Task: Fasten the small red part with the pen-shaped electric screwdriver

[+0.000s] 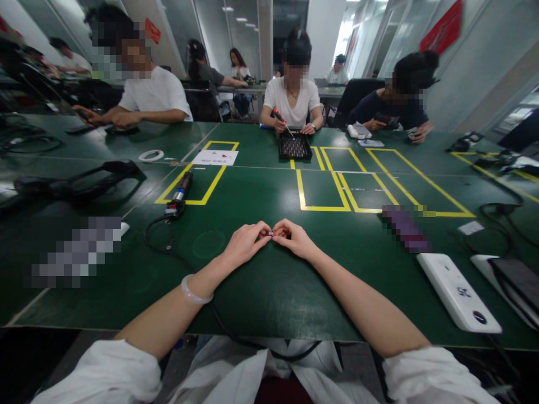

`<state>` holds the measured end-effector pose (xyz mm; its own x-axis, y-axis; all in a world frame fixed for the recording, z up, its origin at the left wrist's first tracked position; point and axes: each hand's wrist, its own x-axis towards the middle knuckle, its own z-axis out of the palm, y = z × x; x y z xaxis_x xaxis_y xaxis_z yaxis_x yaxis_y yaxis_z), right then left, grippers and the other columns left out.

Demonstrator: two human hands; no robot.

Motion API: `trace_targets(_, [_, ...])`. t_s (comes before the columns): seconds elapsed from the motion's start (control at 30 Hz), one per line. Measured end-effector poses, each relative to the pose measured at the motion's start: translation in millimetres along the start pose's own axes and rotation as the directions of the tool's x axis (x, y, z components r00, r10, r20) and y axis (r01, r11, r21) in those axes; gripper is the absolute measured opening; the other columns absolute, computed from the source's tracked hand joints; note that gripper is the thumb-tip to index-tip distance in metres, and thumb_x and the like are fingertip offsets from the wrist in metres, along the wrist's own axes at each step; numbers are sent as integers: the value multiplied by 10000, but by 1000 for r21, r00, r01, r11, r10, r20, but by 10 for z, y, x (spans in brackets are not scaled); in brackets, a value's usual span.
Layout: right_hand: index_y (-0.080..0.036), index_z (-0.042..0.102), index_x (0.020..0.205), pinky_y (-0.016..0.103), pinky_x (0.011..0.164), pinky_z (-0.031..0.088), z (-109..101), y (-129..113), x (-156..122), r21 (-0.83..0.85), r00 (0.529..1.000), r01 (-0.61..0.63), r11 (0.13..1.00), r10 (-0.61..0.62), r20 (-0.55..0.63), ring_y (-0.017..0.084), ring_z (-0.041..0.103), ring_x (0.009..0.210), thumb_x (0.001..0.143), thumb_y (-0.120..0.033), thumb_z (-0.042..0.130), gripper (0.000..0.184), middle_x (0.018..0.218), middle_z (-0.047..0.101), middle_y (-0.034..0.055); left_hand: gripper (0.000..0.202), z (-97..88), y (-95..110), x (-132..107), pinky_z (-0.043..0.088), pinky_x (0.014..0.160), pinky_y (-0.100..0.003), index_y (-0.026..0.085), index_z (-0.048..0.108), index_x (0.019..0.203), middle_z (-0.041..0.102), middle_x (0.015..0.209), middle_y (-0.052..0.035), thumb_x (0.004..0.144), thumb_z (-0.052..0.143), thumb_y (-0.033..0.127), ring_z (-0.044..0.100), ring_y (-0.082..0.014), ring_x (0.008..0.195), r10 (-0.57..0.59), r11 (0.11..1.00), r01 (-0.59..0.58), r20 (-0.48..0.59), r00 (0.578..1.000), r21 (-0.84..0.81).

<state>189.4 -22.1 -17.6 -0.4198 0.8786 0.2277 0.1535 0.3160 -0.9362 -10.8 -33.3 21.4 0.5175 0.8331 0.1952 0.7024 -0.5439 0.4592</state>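
Over the green table (261, 292), my left hand (245, 242) and my right hand (292, 238) meet fingertip to fingertip. Between them both pinch a tiny part (272, 233) with grey and orange-red on it, too small to name. A pale bangle (196, 290) circles my left wrist. Left of my hands lies an electric screwdriver (182, 188), its black cable (181, 257) curving back toward my lap.
Across the table a co-worker (292, 92) holds a red-and-black tool over a black tray (295, 154). A white power bank (458, 293) and a phone (405, 229) lie at right. Yellow tape (324, 209) marks rectangles; a paper sheet (215, 157) and white ring (151, 156) lie farther left.
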Motion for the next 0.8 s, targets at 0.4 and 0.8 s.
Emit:
trace_targets(0.4, [-172,567,922,240,640,442,-1,-57,-4,-34,999,-39,999,39,-16,102,513,641,826,-325,627,189,762,592,-8,468,-659,-979,53,357,1027,-426,155,492,1302,500,1364,-132,924,446,429,475,-305,1223,-210,875,356,-406,890,328])
trace_targets(0.8, [-172,569,919,238,641,444,-4,-32,-12,-37,999,-37,999,37,0,104,526,646,820,-318,633,187,756,600,-8,628,-997,-1873,-239,452,822,-476,60,415,1309,512,1292,-220,861,524,485,526,-391,1140,-733,487,823,-375,567,292])
